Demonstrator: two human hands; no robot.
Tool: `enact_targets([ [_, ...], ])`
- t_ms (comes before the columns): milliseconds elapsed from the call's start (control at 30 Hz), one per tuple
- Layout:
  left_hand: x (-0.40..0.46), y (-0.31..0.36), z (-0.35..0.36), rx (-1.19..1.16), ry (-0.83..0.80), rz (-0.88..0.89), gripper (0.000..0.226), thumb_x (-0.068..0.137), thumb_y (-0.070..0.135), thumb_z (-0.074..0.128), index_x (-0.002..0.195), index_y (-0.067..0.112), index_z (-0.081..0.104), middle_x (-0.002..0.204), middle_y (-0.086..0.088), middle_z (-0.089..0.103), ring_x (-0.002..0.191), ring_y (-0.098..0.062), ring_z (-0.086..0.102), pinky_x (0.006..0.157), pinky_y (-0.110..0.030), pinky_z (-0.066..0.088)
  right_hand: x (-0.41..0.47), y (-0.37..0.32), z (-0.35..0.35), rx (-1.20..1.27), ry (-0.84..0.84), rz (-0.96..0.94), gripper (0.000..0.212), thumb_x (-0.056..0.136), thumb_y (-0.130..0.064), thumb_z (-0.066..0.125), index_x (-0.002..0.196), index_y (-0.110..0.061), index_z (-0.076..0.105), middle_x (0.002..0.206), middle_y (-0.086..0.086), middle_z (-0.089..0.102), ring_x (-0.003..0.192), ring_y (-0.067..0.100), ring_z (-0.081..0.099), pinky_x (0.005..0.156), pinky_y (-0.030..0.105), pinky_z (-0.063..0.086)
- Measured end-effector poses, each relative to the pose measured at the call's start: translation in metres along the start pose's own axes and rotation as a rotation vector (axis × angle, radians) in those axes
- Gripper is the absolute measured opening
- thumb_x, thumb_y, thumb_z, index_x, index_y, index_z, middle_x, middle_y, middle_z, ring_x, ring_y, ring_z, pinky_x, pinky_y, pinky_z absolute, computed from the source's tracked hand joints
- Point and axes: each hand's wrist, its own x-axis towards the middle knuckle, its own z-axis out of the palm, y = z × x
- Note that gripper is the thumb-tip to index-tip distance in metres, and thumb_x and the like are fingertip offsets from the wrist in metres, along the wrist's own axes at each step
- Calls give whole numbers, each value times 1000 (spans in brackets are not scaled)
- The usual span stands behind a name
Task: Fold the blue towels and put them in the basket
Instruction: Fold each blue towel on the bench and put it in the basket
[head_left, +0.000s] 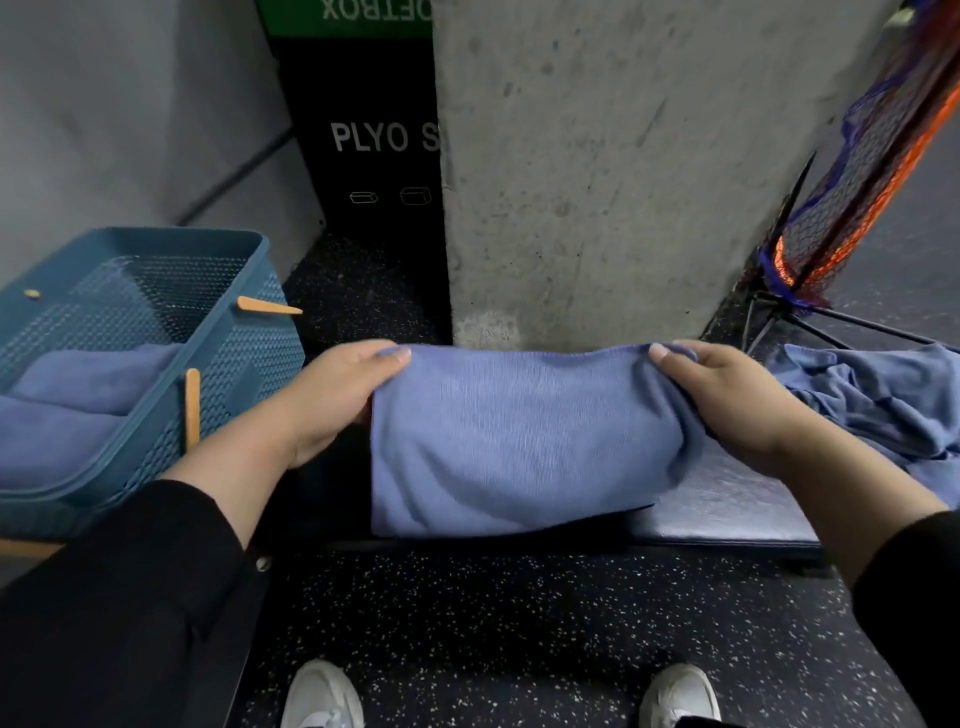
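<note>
A blue soft-cloth towel, folded over so its doubled upper edge runs level between the two hands, hangs in front of the person with its lower edge draped over the front of a padded grey-blue bench. The left hand grips the towel's upper left corner, thumb on top and fingers curled behind the cloth. The right hand grips the upper right corner the same way, thumb over the edge, fingers wrapped under. Both sleeves are black. On the bench, just right of the right hand, lies a crumpled heap of blue towels, unfolded. To the left stands a teal perforated plastic basket with tan wooden handles; folded blue towels lie stacked inside it. Behind the held towel rises a grey concrete pillar, and left of that a black box lettered "PLYO". The floor is black speckled rubber; two white shoes show at the bottom edge.
</note>
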Motion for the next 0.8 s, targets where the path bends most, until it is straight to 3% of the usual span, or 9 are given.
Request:
enact_targets([
  [67, 16, 2, 2, 39, 141, 76, 41, 95, 41, 56, 94, 1, 63, 89, -5, 62, 86, -17, 53, 79, -37, 39, 19, 3, 4, -11, 94, 0, 37, 103, -34, 50, 101, -3, 70, 90, 14, 74, 73, 9, 60, 63, 20, 50],
  [133, 34, -2, 7, 205, 283, 128, 45, 94, 44, 53, 86, 0, 57, 78, -2, 53, 76, -14, 45, 71, -35, 35, 41, 10, 11, -49, 174, -2, 38, 102, -39, 50, 96, -7, 69, 79, 2, 68, 69, 7, 55, 61, 22, 47],
  [233, 57, -13, 20, 436, 431, 122, 41, 102, 34, 49, 82, -1, 50, 70, -3, 46, 66, -14, 38, 57, -34, 28, 68, 24, 27, -160, 160, 23, 40, 102, -41, 47, 88, -7, 64, 72, -3, 60, 69, 12, 50, 62, 29, 40],
  [400, 76, -49, 35, 710, 288, 30, 37, 105, 31, 45, 75, 10, 47, 68, -4, 52, 68, -25, 49, 57, -37, 30, 81, 51, 49, -478, 54, 82, 39, 104, -32, 44, 86, -2, 60, 71, 8, 61, 70, 25, 55, 61, 33, 35],
  [533, 74, -57, 39, 873, 250, 10, 39, 106, 33, 40, 71, 16, 43, 73, -5, 56, 73, -29, 55, 60, -37, 34, 83, 57, 50, -546, 50, 94, 38, 105, -32, 42, 84, -4, 57, 78, 10, 62, 82, 31, 56, 67, 34, 34],
  [600, 70, -54, 40, 942, 232, 17, 39, 106, 34, 38, 70, 18, 38, 69, -3, 52, 69, -26, 51, 58, -37, 29, 79, 56, 48, -582, 11, 97, 36, 105, -32, 41, 82, -8, 55, 80, 7, 60, 83, 29, 55, 68, 33, 32],
  [700, 59, -52, 39, 1019, 184, 34, 39, 106, 35, 38, 72, 16, 38, 69, -3, 53, 68, -27, 52, 57, -37, 29, 66, 53, 42, -635, -51, 99, 40, 105, -32, 41, 70, -14, 44, 66, 0, 50, 69, 23, 46, 59, 33, 29],
  [800, 44, -50, 39, 1023, 119, 20, 37, 104, 36, 40, 78, 11, 45, 72, -4, 56, 70, -25, 53, 57, -36, 32, 51, 50, 36, -674, -118, 117, 41, 105, -34, 42, 70, -13, 44, 64, 2, 50, 59, 16, 43, 54, 22, 32],
])
